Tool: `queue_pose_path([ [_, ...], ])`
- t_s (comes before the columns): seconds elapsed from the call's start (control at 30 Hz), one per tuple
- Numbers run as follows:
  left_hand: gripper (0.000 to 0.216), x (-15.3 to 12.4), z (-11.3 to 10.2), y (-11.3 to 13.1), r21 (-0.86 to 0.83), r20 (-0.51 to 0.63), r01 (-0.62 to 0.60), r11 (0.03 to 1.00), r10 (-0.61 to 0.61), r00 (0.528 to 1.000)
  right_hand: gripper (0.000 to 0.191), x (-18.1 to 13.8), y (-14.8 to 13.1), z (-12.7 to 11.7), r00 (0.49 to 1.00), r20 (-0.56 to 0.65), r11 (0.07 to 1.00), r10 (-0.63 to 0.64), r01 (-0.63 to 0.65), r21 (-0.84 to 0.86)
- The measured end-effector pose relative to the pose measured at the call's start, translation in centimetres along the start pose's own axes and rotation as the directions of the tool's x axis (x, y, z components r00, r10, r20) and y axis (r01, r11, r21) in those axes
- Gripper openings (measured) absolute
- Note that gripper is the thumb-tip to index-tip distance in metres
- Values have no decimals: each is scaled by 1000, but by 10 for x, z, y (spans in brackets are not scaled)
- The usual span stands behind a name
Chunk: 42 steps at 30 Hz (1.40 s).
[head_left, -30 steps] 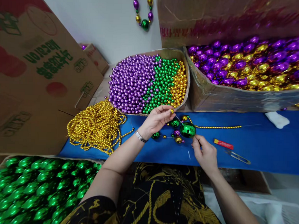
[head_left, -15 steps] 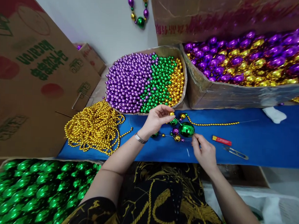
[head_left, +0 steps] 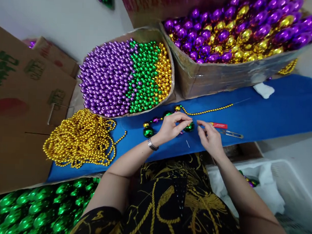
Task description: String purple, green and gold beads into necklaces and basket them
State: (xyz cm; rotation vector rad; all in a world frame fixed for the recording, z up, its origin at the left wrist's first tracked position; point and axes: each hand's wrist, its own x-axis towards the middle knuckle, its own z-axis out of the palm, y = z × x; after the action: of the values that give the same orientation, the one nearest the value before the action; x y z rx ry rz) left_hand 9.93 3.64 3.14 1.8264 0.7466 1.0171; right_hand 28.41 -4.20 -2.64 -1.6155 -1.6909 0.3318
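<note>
My left hand [head_left: 174,126], with a metal watch on the wrist, is closed in a pinch over a strand of large and small beads; the thread between its fingertips is too fine to see. A shiny green bead [head_left: 189,126] shows just beyond its fingers. Another big green bead [head_left: 148,131] and a purple bead [head_left: 156,120] of the strand lie left of the hand. To the right, my right hand [head_left: 210,137] is curled with thumb and forefinger close together; what they hold, if anything, cannot be made out. A thin gold bead chain [head_left: 209,110] runs off the strand behind the hands.
Beside my right hand lie a red lighter [head_left: 219,125] and thread snips [head_left: 232,134] on the blue cloth [head_left: 281,111]. A box of small beads [head_left: 106,77], a box of purple and gold beads [head_left: 205,81], a gold chain pile [head_left: 80,138] and green beads [head_left: 37,208] surround me.
The view has swung to the right. My right hand has come away from the big green bead and risen nearer my left fingertips. The strand's beads have shifted, with a green one now left of my wrist.
</note>
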Motion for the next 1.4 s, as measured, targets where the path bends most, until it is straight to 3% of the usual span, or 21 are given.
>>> queue_pose_path([
  [0.17,14,20,4,17,-14,-27,-91,996,90,996,27,18,-23,2,991,-3,985,-132,131,115],
  [0.33,22,16,3,4,-111,-18,-23,994,21,1000,26,16,-13,4,997,41,966,-66,54,253],
  [0.43,47,-4,6,-19,88,124,-53,995,42,991,28,15,-12,-2,998,60,935,38,-56,349],
  [0.53,69,-25,16,-42,386,314,-134,913,6,949,29,15,-19,-7,989,133,878,72,-126,462],
  [0.67,67,-37,26,-56,620,401,-200,759,-87,912,26,14,-32,-23,989,128,861,67,-122,494],
  [0.77,61,-40,17,-54,718,411,-229,657,-135,901,22,16,-34,-49,990,-39,821,138,-92,564],
  [0.83,61,-41,6,-52,751,403,-239,616,-139,905,19,21,-29,-68,956,-197,761,216,-39,647],
  [0.97,58,-48,-20,-50,785,385,-247,568,-135,913,23,35,-8,-102,835,-404,694,374,37,719],
  [1.07,54,-56,-41,-52,846,358,-198,496,-253,899,21,42,14,-125,693,-560,698,455,112,707],
  [1.13,56,-61,-53,-51,880,350,-187,436,-331,876,17,46,25,-137,663,-575,708,479,95,700],
  [1.3,71,-55,-61,-34,934,325,-218,283,-420,847,23,57,25,-136,715,-531,693,455,89,715],
  [1.4,78,-30,-56,-11,903,375,-258,343,-339,863,28,56,9,-115,822,-434,700,369,62,712],
])
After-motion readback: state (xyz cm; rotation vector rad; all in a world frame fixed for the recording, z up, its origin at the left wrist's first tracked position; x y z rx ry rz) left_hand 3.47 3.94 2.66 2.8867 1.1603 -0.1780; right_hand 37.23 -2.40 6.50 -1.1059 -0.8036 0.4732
